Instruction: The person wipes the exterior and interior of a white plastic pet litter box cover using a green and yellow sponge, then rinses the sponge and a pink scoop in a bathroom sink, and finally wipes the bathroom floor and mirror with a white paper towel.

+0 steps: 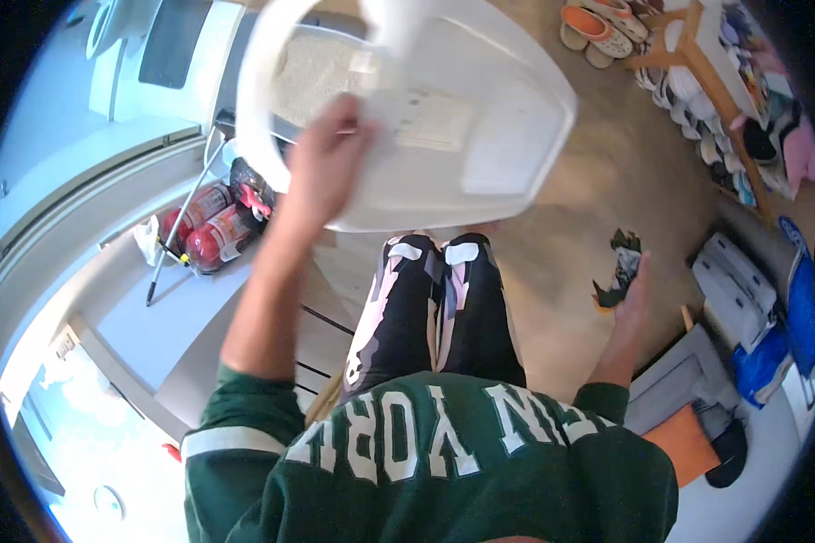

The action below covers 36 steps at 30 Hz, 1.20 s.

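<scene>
My left hand [330, 167], a little blurred, is closed on the white plastic hood [507, 100] of what looks like a litter box. The hood is held up and tilted, with a large round opening at its left side. Through that opening shows a bed of pale sand-like litter [312, 77] in a tray beyond. Low on the right, my right hand [636, 303] grips a crumpled dark green and grey packet [625, 267], well apart from the hood. Its exact kind is hard to make out.
Red fire extinguishers [215, 237] and a thin pole [186, 213] stand at the left by a glass door. To the right are a wooden shoe rack [697, 54], orange-and-beige clogs [598, 32], a grey case [733, 276] and an orange cushion [684, 443].
</scene>
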Each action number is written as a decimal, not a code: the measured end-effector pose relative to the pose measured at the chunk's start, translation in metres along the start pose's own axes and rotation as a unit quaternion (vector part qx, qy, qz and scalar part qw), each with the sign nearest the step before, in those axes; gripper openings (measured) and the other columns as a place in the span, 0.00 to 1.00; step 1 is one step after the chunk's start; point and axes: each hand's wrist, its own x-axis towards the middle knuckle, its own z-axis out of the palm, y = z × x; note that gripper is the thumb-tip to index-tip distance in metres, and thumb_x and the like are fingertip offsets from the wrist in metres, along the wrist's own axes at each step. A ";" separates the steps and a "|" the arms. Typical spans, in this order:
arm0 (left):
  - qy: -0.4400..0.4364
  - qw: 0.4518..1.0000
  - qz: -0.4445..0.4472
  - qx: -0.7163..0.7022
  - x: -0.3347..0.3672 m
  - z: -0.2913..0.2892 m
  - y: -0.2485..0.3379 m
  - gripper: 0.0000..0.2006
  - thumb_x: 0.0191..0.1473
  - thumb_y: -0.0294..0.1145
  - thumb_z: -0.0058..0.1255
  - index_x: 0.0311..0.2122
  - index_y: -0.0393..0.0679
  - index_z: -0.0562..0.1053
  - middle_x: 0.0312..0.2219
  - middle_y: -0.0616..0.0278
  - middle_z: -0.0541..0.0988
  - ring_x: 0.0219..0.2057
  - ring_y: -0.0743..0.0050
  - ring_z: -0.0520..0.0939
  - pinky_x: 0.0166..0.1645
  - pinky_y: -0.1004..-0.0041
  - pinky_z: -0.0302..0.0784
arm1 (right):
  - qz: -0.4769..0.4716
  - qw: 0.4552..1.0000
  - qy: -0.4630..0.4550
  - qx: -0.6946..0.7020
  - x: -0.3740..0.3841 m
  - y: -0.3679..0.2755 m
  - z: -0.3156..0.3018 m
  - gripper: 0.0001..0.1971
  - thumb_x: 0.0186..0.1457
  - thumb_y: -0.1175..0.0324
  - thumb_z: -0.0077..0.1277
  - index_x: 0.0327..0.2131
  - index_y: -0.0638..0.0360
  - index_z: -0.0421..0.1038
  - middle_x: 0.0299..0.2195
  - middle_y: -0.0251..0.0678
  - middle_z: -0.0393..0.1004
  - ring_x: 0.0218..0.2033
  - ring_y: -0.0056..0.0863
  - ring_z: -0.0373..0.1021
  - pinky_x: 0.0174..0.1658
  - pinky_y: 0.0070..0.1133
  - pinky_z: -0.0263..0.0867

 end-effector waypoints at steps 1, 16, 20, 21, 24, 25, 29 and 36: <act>0.016 0.999 -0.015 -0.033 -0.003 -0.024 -0.002 0.05 0.53 0.27 0.46 0.34 0.38 0.67 0.23 0.65 0.69 0.29 0.81 0.69 0.35 0.77 0.66 | 0.001 0.999 -0.033 0.005 0.002 0.002 0.000 0.22 0.57 0.47 0.44 0.40 0.57 0.69 0.31 0.30 0.72 0.31 0.22 0.69 0.33 0.23 0.66; 0.042 0.997 -0.051 0.039 0.042 -0.215 -0.073 0.09 0.58 0.33 0.44 0.38 0.40 0.70 0.26 0.75 0.67 0.28 0.90 0.64 0.32 0.87 0.58 | -0.006 0.999 -0.036 0.024 -0.011 0.055 0.038 0.23 0.58 0.53 0.45 0.48 0.62 0.65 0.42 0.33 0.71 0.42 0.22 0.68 0.46 0.22 0.62; 0.051 0.993 -0.056 0.089 0.067 -0.234 -0.094 0.09 0.58 0.33 0.43 0.38 0.40 0.70 0.26 0.75 0.68 0.28 0.89 0.65 0.33 0.86 0.59 | -0.037 0.997 -0.070 -0.012 -0.006 0.065 0.060 0.22 0.57 0.53 0.46 0.47 0.61 0.68 0.39 0.32 0.73 0.39 0.19 0.68 0.43 0.19 0.63; 0.050 0.994 -0.064 0.076 0.070 -0.242 -0.103 0.09 0.58 0.33 0.42 0.38 0.40 0.71 0.26 0.74 0.68 0.29 0.88 0.65 0.34 0.85 0.60 | -0.056 0.992 -0.107 -0.040 0.003 0.078 0.068 0.21 0.57 0.53 0.46 0.46 0.59 0.69 0.37 0.30 0.73 0.36 0.17 0.68 0.41 0.18 0.63; 0.025 0.991 -0.077 0.106 0.088 -0.231 -0.100 0.10 0.59 0.32 0.40 0.40 0.40 0.70 0.29 0.70 0.70 0.31 0.84 0.68 0.36 0.83 0.62 | -0.096 0.956 -0.194 -0.199 -0.017 0.085 0.144 0.19 0.54 0.55 0.49 0.44 0.57 0.72 0.33 0.31 0.74 0.31 0.18 0.69 0.36 0.19 0.64; 0.007 0.994 -0.075 0.074 0.090 -0.237 -0.105 0.10 0.58 0.32 0.41 0.41 0.39 0.69 0.31 0.68 0.71 0.33 0.83 0.69 0.38 0.81 0.64 | -0.070 0.939 -0.282 -0.183 -0.018 0.100 0.174 0.20 0.53 0.54 0.50 0.45 0.54 0.71 0.35 0.33 0.74 0.33 0.22 0.69 0.37 0.19 0.64; 0.004 0.996 -0.090 0.005 0.107 -0.254 -0.130 0.13 0.57 0.31 0.45 0.45 0.37 0.66 0.38 0.63 0.72 0.39 0.77 0.71 0.45 0.76 0.66 | -0.041 0.863 -0.442 -0.241 -0.032 0.141 0.290 0.50 0.46 0.55 0.56 0.58 0.79 0.37 0.48 0.54 0.68 0.45 0.32 0.67 0.46 0.22 0.62; -0.033 0.995 -0.067 0.072 0.122 -0.298 -0.152 0.17 0.56 0.32 0.46 0.49 0.39 0.65 0.41 0.61 0.72 0.45 0.72 0.71 0.49 0.74 0.66 | 0.033 0.892 -0.434 -0.124 -0.039 0.172 0.353 0.53 0.41 0.56 0.61 0.63 0.58 0.35 0.53 0.49 0.63 0.51 0.33 0.64 0.51 0.22 0.60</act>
